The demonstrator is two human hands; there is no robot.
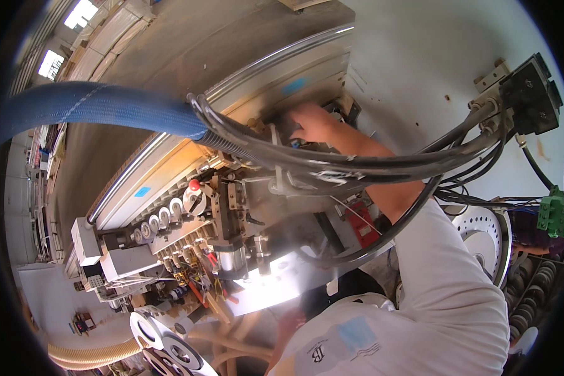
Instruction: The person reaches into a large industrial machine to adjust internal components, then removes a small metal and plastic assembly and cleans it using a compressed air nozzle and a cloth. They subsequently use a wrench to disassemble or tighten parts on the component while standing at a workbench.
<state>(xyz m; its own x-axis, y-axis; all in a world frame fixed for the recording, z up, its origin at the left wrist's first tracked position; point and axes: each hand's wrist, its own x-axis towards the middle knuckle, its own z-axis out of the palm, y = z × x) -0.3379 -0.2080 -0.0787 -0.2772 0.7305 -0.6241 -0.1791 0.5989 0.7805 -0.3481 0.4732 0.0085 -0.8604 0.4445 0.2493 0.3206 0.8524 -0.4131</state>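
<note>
The right hand reaches into the machine, forearm passing under black hoses; 1 thick blue hose arches nearby.

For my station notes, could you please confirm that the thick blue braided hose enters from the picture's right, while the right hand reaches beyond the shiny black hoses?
The side is wrong: in the head view, the thick blue braided hose enters from the left. The right hand does reach beyond the shiny black hoses.

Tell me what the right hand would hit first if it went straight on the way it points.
Likely the dark, blurred part at the fingertips of the right hand, then the pale panel beyond; depth is unclear here.
</note>
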